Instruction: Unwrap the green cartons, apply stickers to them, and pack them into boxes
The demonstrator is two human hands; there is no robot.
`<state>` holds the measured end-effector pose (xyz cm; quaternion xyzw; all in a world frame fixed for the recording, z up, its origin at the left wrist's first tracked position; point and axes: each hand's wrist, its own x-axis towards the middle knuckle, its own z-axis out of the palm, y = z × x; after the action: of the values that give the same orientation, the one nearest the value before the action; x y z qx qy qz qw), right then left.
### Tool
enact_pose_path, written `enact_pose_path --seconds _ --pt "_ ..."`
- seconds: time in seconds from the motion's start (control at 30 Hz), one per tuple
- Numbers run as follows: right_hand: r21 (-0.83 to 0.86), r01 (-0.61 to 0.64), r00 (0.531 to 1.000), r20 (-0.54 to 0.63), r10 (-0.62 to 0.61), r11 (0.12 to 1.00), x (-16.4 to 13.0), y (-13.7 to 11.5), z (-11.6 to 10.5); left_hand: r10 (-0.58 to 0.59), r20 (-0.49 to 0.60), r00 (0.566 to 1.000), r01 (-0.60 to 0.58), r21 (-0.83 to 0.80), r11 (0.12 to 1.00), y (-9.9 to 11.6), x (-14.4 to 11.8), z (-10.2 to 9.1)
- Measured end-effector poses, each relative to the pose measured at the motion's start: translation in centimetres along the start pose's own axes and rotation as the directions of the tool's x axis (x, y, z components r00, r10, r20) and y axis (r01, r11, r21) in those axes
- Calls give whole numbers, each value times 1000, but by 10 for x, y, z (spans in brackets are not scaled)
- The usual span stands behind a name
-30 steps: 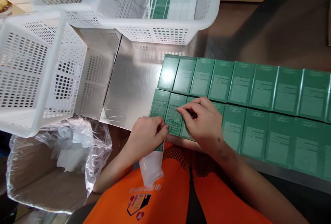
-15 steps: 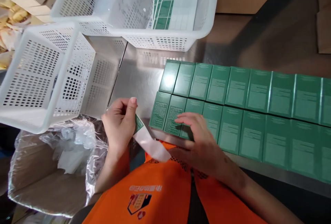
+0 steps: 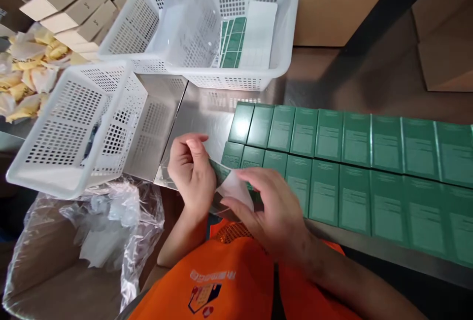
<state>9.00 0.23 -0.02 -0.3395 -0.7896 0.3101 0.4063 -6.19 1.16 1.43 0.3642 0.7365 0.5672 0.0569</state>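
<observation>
My left hand (image 3: pixel 194 174) is closed on a strip of green stickers (image 3: pixel 220 172) with white backing, thumb pressed against the curled fingers. The pale end of the strip bends toward my right hand (image 3: pixel 275 209). There, the forefinger meets the strip's upper edge and the thumb lies near its lower edge, with a gap between the two. Two rows of green boxes (image 3: pixel 324 189) stand side by side on the metal table (image 3: pixel 203 123), just beyond and to the right of my hands. Printed text covers their upper faces, and my right hand hides part of the near row.
White perforated baskets stand at the back (image 3: pixel 283 71) and left (image 3: pixel 66 189); the back one holds green sticker sheets (image 3: pixel 234 41). Below left is a plastic-lined carton (image 3: pixel 48 280) with backing scraps. Cardboard boxes (image 3: pixel 327 19) and yellow bagged items (image 3: pixel 25 73) sit farther off.
My left hand has moved right with the sticker strip. My right hand has left the near boxes and come to the strip. The camera view has shifted slightly.
</observation>
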Motion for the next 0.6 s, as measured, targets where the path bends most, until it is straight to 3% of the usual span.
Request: enact_pose_path --seconds 0.07,0.13,0.17,0.27,0.33,0.5,0.6 --pt "16 -55 998 -15 55 998 4 6 8 -94 186 978 117 -116 986 0 -2 -5" --pt "51 -84 995 -56 86 995 6 11 12 -129 373 919 216 -204 955 -4 -2 -14" --pt "60 -100 991 -81 105 993 6 13 13 -135 465 875 268 -234 935 -7 -1 -20" --pt "65 -155 978 -131 162 986 6 17 13 -168 702 692 441 -226 868 -13 0 -36" --pt "98 -196 972 -114 207 976 6 18 12 -181 759 626 481 -193 855 -15 1 -43" --pt "223 -257 963 -23 269 940 8 22 8 -97 800 593 404 -191 895 -17 0 -49" --pt "236 -287 958 68 279 928 9 24 5 -145 770 621 392 -145 909 -20 0 -47"
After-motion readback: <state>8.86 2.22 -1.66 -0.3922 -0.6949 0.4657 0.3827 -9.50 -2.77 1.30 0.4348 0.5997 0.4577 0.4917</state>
